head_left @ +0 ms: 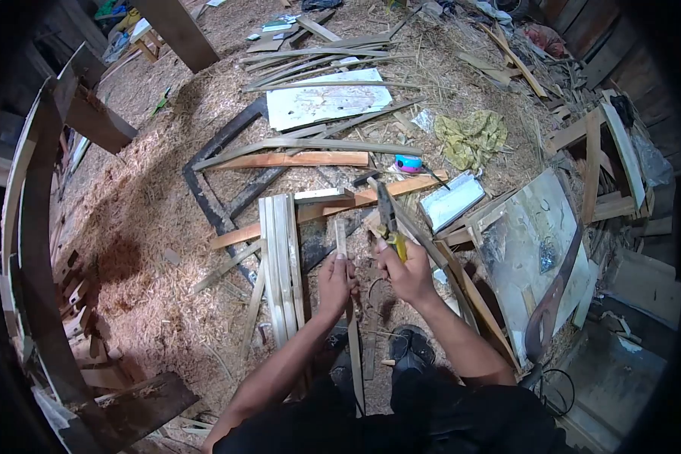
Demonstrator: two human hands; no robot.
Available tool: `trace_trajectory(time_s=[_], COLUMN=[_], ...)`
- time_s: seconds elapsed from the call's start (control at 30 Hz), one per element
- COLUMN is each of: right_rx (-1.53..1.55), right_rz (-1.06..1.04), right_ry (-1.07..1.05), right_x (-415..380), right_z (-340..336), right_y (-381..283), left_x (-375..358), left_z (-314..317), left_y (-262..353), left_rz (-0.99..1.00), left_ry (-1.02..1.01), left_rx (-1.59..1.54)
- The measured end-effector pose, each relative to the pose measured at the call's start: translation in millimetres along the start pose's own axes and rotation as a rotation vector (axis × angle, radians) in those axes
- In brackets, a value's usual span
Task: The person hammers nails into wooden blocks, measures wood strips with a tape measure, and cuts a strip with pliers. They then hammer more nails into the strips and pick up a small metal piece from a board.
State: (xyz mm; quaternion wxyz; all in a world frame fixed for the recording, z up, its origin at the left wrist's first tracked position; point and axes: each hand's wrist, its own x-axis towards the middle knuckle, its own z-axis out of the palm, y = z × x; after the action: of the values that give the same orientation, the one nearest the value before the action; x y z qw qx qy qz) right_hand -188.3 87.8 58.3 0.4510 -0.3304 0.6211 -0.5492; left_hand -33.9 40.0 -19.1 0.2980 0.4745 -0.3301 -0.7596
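Note:
My left hand (334, 286) is closed around a narrow wooden strip (355, 352), which runs from just above my fingers down between my shoes. In my right hand (410, 274) is a pair of pliers (387, 212) with yellow handles, the dark jaws pointing up and away from me. The two hands are apart, and the pliers do not touch the strip. Just left of my left hand, a bundle of pale wooden strips (278, 261) stands side by side. A short pale wood piece (324, 194) lies beyond the hands.
Wood shavings (159, 227) cover the ground. Ahead lie a dark frame (218, 142), a white board (329, 98), an orange-toned plank (303, 159) and a yellow-green cloth (471, 138). A large pale panel (533, 250) leans at right. Dark wooden posts (175, 34) stand at left.

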Motion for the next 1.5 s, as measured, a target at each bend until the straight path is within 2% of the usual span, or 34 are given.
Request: trace_trajectory(time_s=[0.03, 0.27, 0.53, 0.63, 0.77, 0.97, 1.03, 1.13, 1.17, 1.27, 1.37, 1.5], right_rx=[-0.055, -0.304, -0.254, -0.393, -0.545, -0.605, -0.636, -0.693, -0.731, -0.731, -0.832, -1.073], right_rz=[-0.048, -0.004, 0.058, 0.035, -0.059, -0.195, -0.244, -0.227, -0.162, -0.213, -0.239, -0.286], right_ry=[-0.035, 0.13, 0.095, 0.104, 0.107, 0.139, 0.145, 0.09, 0.062, 0.113, 0.065, 0.013], right_x=[3.6, -9.1, -9.4, -10.8, -16.7, -26.8, -28.2, -38.0, -43.1, -51.2, -50.2, -48.8], right_z=[-4.7, -9.0, -17.3, -22.5, -24.0, -19.0, -19.7, -17.6, -16.4, -8.6, -3.8, 1.0], right_y=[12.8, 63.4, 63.0, 61.1, 57.6, 69.9, 71.7, 71.3, 73.6, 82.1, 72.9, 69.6], left_x=[1.9, 6.7, 5.3, 4.5, 15.7, 20.2, 23.3, 22.5, 25.5, 14.5, 17.1, 10.0], left_z=[0.9, 2.6, 3.6, 2.9, -6.4, -11.8, -14.4, -13.9, -18.7, -12.4, -17.0, -10.5], left_y=[2.2, 3.5, 8.7, 10.9, 16.3, 41.7, 37.7, 16.9, 0.5, -7.5, -35.0, 9.8], left_rz=[0.0, -0.043, -0.076, -0.062, 0.048, 0.012, 0.002, -0.063, -0.098, 0.037, 0.433, 0.384], left_ry=[-0.001, -0.015, -0.079, -0.094, -0.136, -0.056, -0.061, -0.087, -0.116, -0.078, 0.06, 0.066], left_rx=[0.018, 0.083, 0.071, 0.105, 0.181, 0.096, 0.096, 0.304, 0.317, 0.816, 0.775, 0.669])
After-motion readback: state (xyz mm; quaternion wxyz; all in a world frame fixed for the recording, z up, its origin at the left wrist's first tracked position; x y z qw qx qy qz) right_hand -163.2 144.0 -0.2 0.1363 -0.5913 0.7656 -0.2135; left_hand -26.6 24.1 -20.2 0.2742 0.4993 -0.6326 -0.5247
